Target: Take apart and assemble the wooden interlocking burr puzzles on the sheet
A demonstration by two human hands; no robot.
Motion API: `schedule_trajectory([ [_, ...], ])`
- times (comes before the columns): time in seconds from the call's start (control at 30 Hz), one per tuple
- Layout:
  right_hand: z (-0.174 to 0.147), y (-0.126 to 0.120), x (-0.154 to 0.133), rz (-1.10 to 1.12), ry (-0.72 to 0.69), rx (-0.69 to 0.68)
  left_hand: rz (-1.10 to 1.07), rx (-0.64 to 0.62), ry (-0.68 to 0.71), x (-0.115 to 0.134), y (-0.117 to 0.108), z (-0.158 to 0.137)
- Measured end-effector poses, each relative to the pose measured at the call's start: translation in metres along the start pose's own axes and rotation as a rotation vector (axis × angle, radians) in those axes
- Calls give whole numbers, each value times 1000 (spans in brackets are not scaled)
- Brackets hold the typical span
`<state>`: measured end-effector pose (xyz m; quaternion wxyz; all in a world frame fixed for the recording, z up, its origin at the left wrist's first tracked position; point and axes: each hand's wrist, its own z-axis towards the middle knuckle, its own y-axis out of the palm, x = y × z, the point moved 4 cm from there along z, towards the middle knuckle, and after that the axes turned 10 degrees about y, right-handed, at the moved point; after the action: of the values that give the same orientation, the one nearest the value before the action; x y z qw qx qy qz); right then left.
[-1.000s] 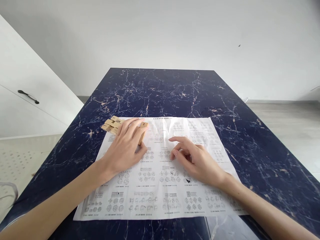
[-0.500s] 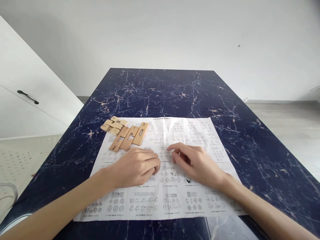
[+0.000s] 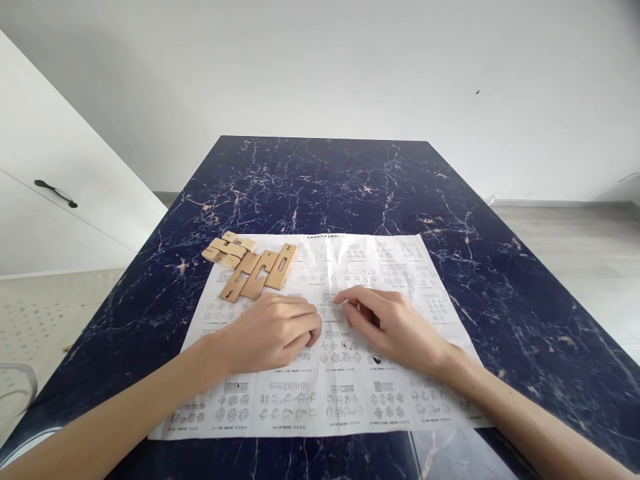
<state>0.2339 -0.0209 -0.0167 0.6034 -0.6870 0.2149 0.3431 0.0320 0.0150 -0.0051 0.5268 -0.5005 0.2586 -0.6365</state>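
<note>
My left hand (image 3: 280, 333) rests on a printed paper sheet (image 3: 350, 410), its fingers curled in and pressed together; I see nothing in it, though the palm side is hidden. Opposite it, my right hand (image 3: 385, 320) lies loosely bent on the same sheet, with the index finger and thumb apart and nothing between them. Just beyond my left hand are flat wooden puzzle pieces with slots and notches: one marked 2 (image 3: 282, 267), one marked 1 (image 3: 262, 275) and one marked 3 (image 3: 237, 281). Touching their upper left is a cluster of chunkier wooden pieces (image 3: 226, 251).
The sheet carries rows of small diagrams and lies creased on a dark blue marble-patterned table (image 3: 320, 187). A white cabinet with a black handle (image 3: 56, 193) stands at the left. A white wall (image 3: 320, 67) rises behind the table.
</note>
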Motion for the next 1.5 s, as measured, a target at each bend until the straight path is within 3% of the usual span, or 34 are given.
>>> schedule_trajectory([
  [1.5,0,0,0,0,-59,31,-27,-10,-20,-2,1,-1],
])
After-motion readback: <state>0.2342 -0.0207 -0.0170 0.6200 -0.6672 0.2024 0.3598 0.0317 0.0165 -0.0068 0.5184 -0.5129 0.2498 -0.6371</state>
